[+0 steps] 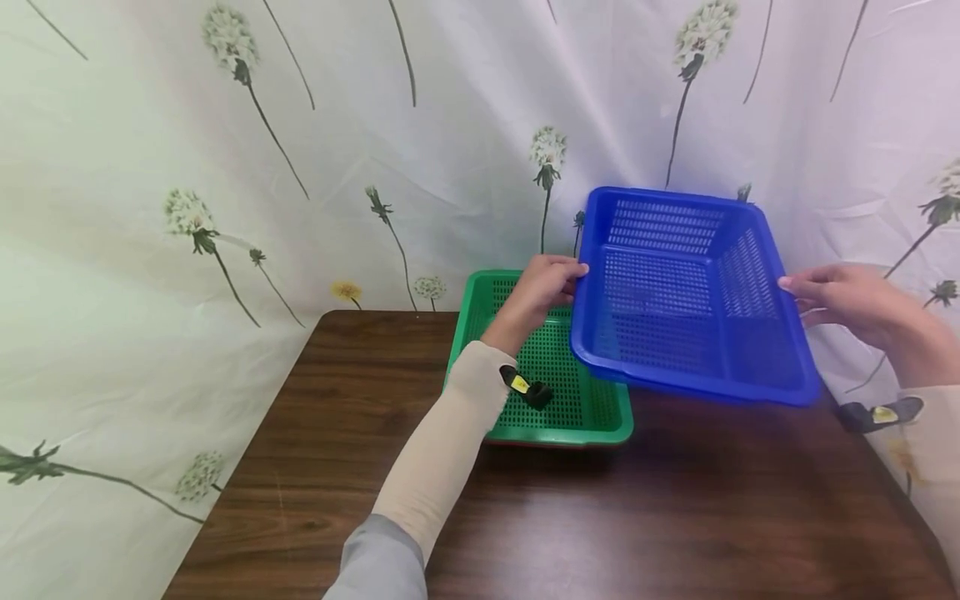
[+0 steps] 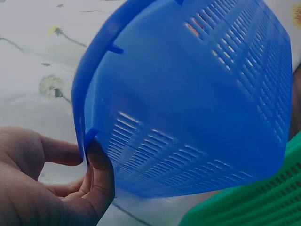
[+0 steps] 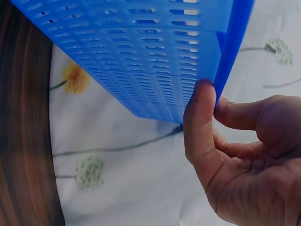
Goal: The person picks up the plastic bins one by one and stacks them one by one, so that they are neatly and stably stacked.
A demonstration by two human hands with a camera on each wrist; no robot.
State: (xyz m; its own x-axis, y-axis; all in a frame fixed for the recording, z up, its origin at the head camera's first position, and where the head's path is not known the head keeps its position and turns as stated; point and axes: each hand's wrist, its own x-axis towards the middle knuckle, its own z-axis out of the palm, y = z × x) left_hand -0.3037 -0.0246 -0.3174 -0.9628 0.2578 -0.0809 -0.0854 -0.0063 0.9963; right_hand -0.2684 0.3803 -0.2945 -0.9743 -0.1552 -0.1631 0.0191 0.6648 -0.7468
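Note:
Both hands hold up a blue plastic basket point(image 1: 660, 308) by opposite sides of its rim, tilted so its inside shows in the head view. My left hand point(image 1: 543, 287) pinches the left rim; the left wrist view shows the thumb outside and curled fingers point(image 2: 101, 169) under the lip. On the far side my right hand point(image 1: 847, 300) pinches the right rim between thumb and fingers point(image 3: 200, 122). A green basket point(image 1: 555, 435) sits on the table below and to the left, partly hidden by the left forearm and the blue basket. A thin reddish edge shows beneath the green rim.
The dark wooden table point(image 1: 337, 467) runs up to a white curtain point(image 1: 420, 167) printed with dandelions, which hangs behind and along the sides. Each wrist wears a black strap, the left one point(image 1: 521, 383) lying over the green basket in the head view.

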